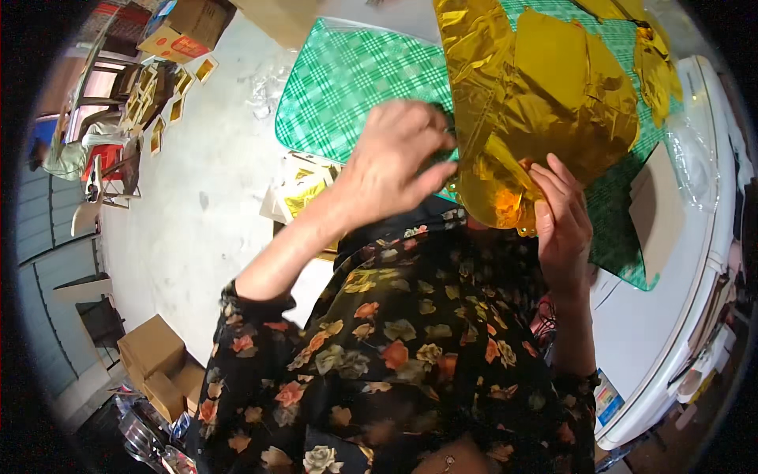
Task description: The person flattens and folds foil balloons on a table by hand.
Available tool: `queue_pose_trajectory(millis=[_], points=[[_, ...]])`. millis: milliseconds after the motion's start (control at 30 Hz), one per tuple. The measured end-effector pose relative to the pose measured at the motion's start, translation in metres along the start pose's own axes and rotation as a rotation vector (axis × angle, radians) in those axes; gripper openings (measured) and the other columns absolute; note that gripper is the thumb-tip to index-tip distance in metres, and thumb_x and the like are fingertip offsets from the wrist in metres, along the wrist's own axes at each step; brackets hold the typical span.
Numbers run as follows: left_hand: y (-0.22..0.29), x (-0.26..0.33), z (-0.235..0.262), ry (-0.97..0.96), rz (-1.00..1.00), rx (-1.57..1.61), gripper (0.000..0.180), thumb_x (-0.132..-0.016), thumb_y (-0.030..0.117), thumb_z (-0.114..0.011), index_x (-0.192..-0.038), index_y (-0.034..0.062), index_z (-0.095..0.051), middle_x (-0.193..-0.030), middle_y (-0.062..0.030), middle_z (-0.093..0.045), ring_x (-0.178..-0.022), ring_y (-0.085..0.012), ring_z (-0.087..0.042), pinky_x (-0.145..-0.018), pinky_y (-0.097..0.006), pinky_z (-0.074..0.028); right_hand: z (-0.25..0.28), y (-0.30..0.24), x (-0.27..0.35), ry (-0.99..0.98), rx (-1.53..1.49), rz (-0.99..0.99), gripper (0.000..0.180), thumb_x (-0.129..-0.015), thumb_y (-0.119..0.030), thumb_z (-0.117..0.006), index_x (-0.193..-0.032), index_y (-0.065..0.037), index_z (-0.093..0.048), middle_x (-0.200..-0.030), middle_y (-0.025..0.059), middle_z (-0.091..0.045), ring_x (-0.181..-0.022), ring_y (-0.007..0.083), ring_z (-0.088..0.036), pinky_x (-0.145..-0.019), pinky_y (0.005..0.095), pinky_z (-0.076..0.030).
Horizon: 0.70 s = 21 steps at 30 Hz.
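Note:
A large sheet of shiny gold foil [564, 87], creased and rounded at its lower end, lies over a green plaid tablecloth [355, 87]. At its lower right edge my right hand [562, 213] is closed, thumb and fingers pinching the foil. My left hand [399, 158], slightly blurred, is at the foil's left edge with curled fingers and the thumb apart from them; nothing shows between them. I cannot tell whether its fingertips touch the foil. Small orange glints show in the foil beside my right hand.
More gold foil [657, 71] hangs at the upper right, near clear plastic wrapping [695, 170]. A beige board [659, 205] lies on the table's right side. Below the table's left edge are gold-and-white pieces [304, 189]. Cardboard boxes [154, 355] stand on the floor at left.

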<state>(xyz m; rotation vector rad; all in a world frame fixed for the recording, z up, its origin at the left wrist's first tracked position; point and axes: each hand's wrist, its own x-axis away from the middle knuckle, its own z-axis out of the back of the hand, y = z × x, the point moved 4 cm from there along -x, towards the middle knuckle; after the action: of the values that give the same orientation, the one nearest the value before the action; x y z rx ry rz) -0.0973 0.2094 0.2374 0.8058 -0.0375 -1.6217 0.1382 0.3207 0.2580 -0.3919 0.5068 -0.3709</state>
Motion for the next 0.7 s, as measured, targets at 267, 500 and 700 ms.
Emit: queue_pose_trajectory(millis=[267,500,700], points=[[0.028,0.041,-0.018,0.068,0.163,0.039,0.042,-0.081,0.019,-0.082,-0.118,0.0052,-0.068,-0.126,-0.0108,-0.062,-0.125,-0.0334,-0.055,-0.100,-0.047,-0.042,0.000,0.003,0.002,-0.022,0.013,-0.019,0.035,-0.094,0.006,-0.062,-0.128,0.001,-0.064,-0.132,0.0167,-0.069,-0.134,0.0377,-0.059,-0.113,0.0479,-0.046],[0.028,0.046,-0.025,0.099,0.190,0.081,0.039,-0.079,0.012,-0.085,-0.116,0.0083,-0.073,-0.127,-0.0073,-0.064,-0.125,-0.0322,-0.056,-0.103,-0.047,-0.042,-0.008,0.003,0.004,0.000,-0.038,-0.028,0.035,-0.092,0.006,-0.065,-0.127,0.000,-0.063,-0.130,0.0161,-0.069,-0.132,0.0384,-0.060,-0.112,0.0487,-0.047],[0.030,0.048,-0.028,0.103,0.229,0.093,0.034,-0.081,0.011,-0.084,-0.114,0.0112,-0.079,-0.129,-0.0065,-0.066,-0.126,-0.0328,-0.056,-0.104,-0.047,-0.042,-0.009,0.002,0.007,-0.004,-0.023,-0.029,0.037,-0.091,0.006,-0.067,-0.127,-0.001,-0.063,-0.130,0.0155,-0.069,-0.132,0.0376,-0.061,-0.111,0.0476,-0.047]])
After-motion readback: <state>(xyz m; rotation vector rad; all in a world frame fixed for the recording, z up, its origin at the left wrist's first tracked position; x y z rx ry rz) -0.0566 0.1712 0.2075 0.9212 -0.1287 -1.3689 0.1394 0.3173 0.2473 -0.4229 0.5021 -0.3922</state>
